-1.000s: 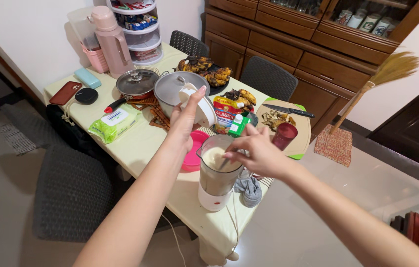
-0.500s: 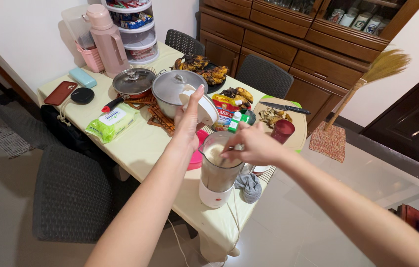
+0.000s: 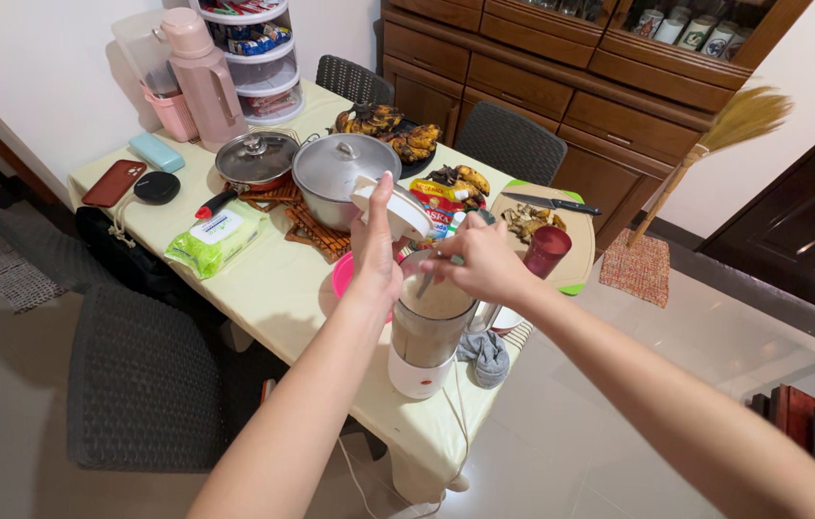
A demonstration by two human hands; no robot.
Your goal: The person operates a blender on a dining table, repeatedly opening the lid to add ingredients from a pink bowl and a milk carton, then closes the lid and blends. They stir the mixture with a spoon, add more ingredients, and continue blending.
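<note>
Both hands work over the blender (image 3: 424, 336), which stands near the table (image 3: 263, 288) front edge with its jar full of a pale mix. Our left hand (image 3: 376, 245) is raised just left of the jar, fingers curled around the white lid (image 3: 390, 207), held tilted above the rim. Our right hand (image 3: 477, 259) hovers over the jar mouth, fingers pinched on a spoon (image 3: 425, 285) whose end dips into the mix.

Going left to right across the table: a red phone (image 3: 113, 182), a round black disc (image 3: 156, 186) and a teal case (image 3: 155, 151) sit at the far left corner, with a pink flask (image 3: 201, 77) behind. A green wipes pack (image 3: 212, 236) lies nearer us. A lidded pan (image 3: 256, 161) and a steel pot (image 3: 335, 178) sit on trivets just behind the lid. A pink bowl (image 3: 342, 274) peeks out beneath our left wrist. Dark bananas (image 3: 390, 130) lie at the back. Right of the jar we see a red cup (image 3: 547, 250) and a cutting board (image 3: 576, 252) with a knife (image 3: 550, 203). A grey cloth (image 3: 486, 356) lies beside the blender base.
</note>
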